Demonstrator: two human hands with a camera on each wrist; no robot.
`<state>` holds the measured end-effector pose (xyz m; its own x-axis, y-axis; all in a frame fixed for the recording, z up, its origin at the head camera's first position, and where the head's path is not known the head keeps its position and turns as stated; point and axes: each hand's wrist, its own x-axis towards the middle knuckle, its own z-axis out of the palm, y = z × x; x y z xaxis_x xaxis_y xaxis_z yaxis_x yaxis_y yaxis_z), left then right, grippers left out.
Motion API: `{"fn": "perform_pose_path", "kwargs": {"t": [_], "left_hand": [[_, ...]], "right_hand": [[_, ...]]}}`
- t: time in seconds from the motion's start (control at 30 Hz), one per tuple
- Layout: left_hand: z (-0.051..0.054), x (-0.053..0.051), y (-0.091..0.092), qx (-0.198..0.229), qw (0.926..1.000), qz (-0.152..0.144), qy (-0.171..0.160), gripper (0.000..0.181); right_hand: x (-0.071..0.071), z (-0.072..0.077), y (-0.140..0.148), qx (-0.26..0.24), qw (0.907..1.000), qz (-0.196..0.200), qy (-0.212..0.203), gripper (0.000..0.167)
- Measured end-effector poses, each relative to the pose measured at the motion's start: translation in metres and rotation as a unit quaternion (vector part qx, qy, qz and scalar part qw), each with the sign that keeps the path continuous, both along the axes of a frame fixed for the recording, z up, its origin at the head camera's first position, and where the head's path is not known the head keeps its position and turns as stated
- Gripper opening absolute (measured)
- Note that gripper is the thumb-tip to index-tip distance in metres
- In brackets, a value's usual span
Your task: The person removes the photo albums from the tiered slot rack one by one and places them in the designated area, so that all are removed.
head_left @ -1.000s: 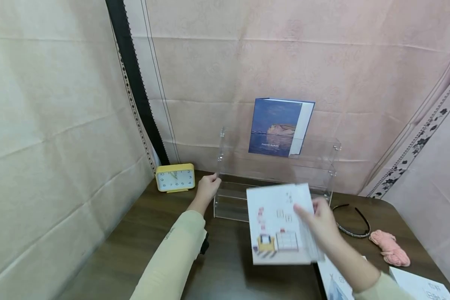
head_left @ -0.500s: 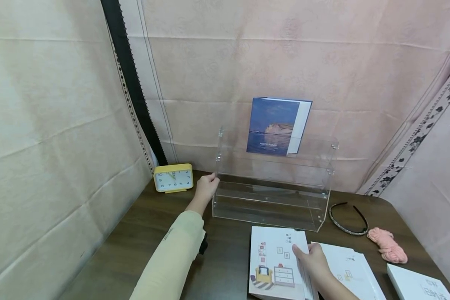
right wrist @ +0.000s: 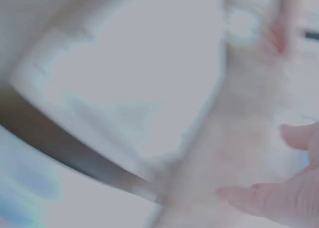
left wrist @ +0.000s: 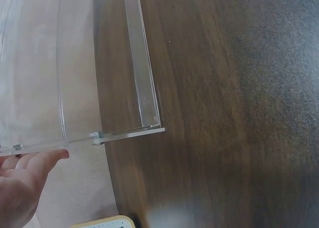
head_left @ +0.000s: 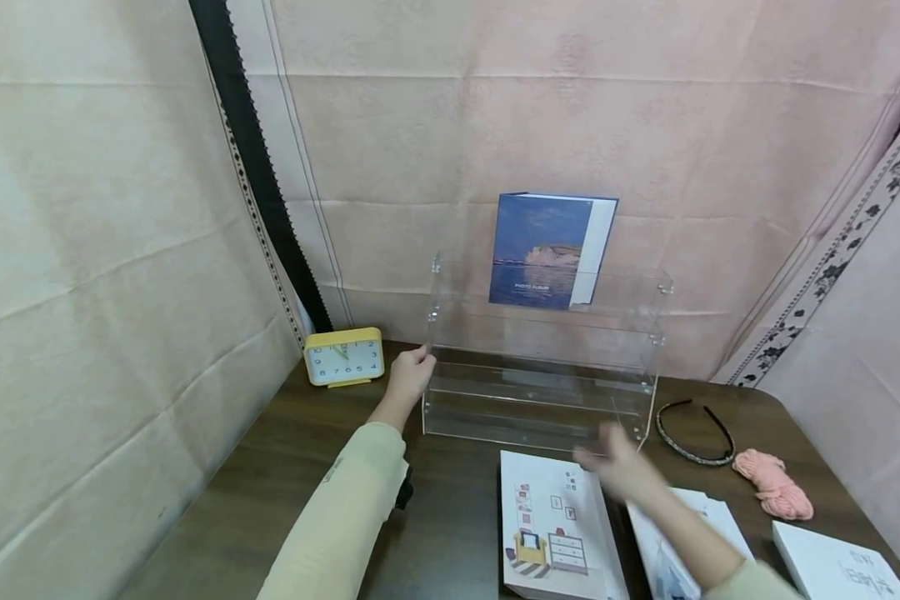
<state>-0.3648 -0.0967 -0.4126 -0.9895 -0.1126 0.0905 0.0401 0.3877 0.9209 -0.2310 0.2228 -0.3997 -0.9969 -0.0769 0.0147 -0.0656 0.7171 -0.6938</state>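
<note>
A clear acrylic tiered rack [head_left: 525,427] stands at the back of the desk. A blue photo album [head_left: 543,250] leans upright on its upper tier. My left hand [head_left: 408,377] grips the rack's left side panel; in the left wrist view its fingers [left wrist: 42,165] lie against the panel. A stack of white-covered books [head_left: 543,521], with furniture drawings on top, lies in front of the rack. Over its right edge my right hand [head_left: 621,467] hovers, blurred, fingers extended and holding nothing. The right wrist view is badly smeared; thumb and finger [right wrist: 269,195] there stand apart.
A yellow clock [head_left: 344,357] stands left of the rack. To the right lie a headband [head_left: 693,454] and a skein of pink yarn [head_left: 776,485]. More white books [head_left: 720,512] lie partly behind the right arm, and another white book [head_left: 832,562] sits at the lower right.
The right hand has lowered the white-covered books from in front of the rack onto the desk, let go, and moved up off them. The left hand has stayed at the rack.
</note>
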Motion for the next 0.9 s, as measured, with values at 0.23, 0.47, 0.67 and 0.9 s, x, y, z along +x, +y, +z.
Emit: {"fn": "perform_pose_path", "kwargs": {"t": [0.23, 0.47, 0.67, 0.9], "left_hand": [[0.000, -0.001, -0.001, -0.002, 1.0000, 0.005, 0.005, 0.041], [0.001, 0.000, 0.000, 0.005, 0.9999, 0.011, 0.000, 0.042], [0.000, 0.000, 0.002, 0.001, 0.9999, 0.013, 0.002, 0.041], [-0.001, -0.001, 0.002, -0.001, 1.0000, 0.008, 0.003, 0.042]], "right_hand": [[-0.071, 0.152, 0.017, -0.151, 0.9653, -0.052, 0.207, 0.081], [-0.132, 0.197, 0.010, -0.170, 0.9543, -0.111, 0.219, 0.097], [-0.160, 0.186, -0.005, -0.066, 0.9850, -0.084, 0.136, 0.104], [-0.172, 0.180, -0.018, -0.080, 0.9853, -0.091, 0.121, 0.093]]}}
